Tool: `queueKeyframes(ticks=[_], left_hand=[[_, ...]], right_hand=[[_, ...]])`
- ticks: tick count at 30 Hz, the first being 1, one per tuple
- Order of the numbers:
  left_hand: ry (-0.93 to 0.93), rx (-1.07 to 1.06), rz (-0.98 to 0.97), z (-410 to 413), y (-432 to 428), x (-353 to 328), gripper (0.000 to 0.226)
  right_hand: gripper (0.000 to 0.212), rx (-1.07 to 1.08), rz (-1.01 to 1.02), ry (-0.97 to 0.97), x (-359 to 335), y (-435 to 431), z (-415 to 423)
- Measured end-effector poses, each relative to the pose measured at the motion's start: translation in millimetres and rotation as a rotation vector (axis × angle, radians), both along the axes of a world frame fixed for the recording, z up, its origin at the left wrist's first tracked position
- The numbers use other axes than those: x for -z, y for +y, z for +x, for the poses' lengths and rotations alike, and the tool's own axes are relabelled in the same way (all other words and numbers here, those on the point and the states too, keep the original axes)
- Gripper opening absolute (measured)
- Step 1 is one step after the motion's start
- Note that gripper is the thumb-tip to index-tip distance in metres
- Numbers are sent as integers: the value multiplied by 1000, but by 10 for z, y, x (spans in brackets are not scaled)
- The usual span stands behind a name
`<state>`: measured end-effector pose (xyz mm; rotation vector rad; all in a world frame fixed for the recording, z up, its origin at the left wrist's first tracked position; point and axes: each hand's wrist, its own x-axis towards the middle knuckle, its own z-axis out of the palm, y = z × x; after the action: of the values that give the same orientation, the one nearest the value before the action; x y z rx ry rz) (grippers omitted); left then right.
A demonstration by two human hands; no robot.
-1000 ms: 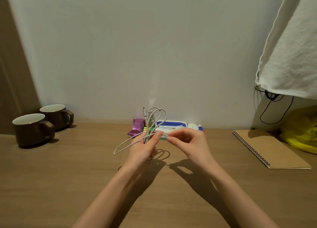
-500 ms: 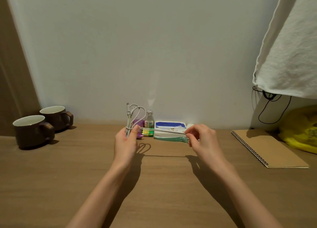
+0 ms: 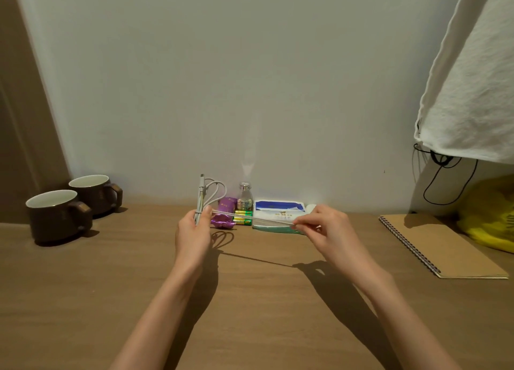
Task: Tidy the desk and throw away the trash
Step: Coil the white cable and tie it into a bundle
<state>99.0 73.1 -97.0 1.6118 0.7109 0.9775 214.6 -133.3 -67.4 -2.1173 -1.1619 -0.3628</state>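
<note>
At the far left of the frame two dark brown mugs [image 3: 59,216] stand side by side on the wooden desk [image 3: 111,300], close to the wall and well away from the hands. Moving toward the centre, the left hand [image 3: 193,230] is raised just above the desk with its fingers closed around a bundle of white cable [image 3: 204,200]; the loops and one plug end stick up above the fist. From that fist a single strand runs taut toward the right of the frame, crossing in front of a purple wrapper [image 3: 224,214], a small clear bottle [image 3: 244,198], some green and yellow batteries [image 3: 242,216] and a blue and white tissue pack [image 3: 279,207], all lined up against the wall. The right hand [image 3: 325,228] pinches the far end of that strand between thumb and fingertips, the other fingers curled loosely. I would judge the cable light, limp and a little springy, so the coil looks likely to flop open unless the left hand keeps its squeeze at the middle of the loops; the free end is best held near its tip and wound around the bundle under gentle tension. Further right a spiral notebook [image 3: 439,244] lies flat on the desk, and at the right edge sit a yellow bag [image 3: 492,216] and a white cloth [image 3: 478,91] hanging above.
</note>
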Motion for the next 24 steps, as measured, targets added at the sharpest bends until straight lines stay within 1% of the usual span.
queueKeyframes(ticks=[2, 3, 4, 6, 8, 10, 12, 14, 16, 17, 19, 20, 21, 22, 24], left_hand=[[13, 25, -50, 0, 38, 7, 29], [23, 26, -48, -6, 57, 11, 30], [54, 11, 3, -11, 82, 25, 31], [194, -60, 211, -41, 123, 67, 29], [326, -139, 462, -66, 119, 105, 21], [377, -113, 685, -49, 66, 141, 13], [396, -4, 876, -20, -15, 158, 9], [399, 90, 1051, -40, -138, 137, 13], [365, 207, 1179, -104, -310, 83, 21], [335, 284, 1194, -123, -390, 62, 23], [287, 494, 1109, -118, -512, 19, 16], [263, 612, 1022, -89, -550, 5, 12], [235, 721, 916, -71, -592, -12, 14], [194, 800, 808, -54, -619, -20, 17], [69, 872, 607, -55, -670, -76, 21]], right_hand=[[15, -82, 6, -46, -35, -30, 0], [16, -109, -7, -113, -46, -45, -15], [16, -120, -25, -211, -62, -56, -50], [15, -134, -34, -428, -114, -53, -149], [20, -159, 9, -590, -168, -10, -253], [19, -170, 75, -687, -204, 42, -327], [18, -173, 143, -701, -232, 65, -348], [19, -194, 223, -618, -264, 62, -296], [21, -226, 307, -443, -299, 57, -184], [19, -229, 334, -333, -303, 58, -110], [15, -205, 369, -83, -268, 57, 39], [16, -192, 380, 34, -235, 55, 107], [19, -184, 388, 128, -198, 51, 161], [21, -174, 380, 202, -153, 48, 209], [25, -160, 341, 337, -75, 33, 262]])
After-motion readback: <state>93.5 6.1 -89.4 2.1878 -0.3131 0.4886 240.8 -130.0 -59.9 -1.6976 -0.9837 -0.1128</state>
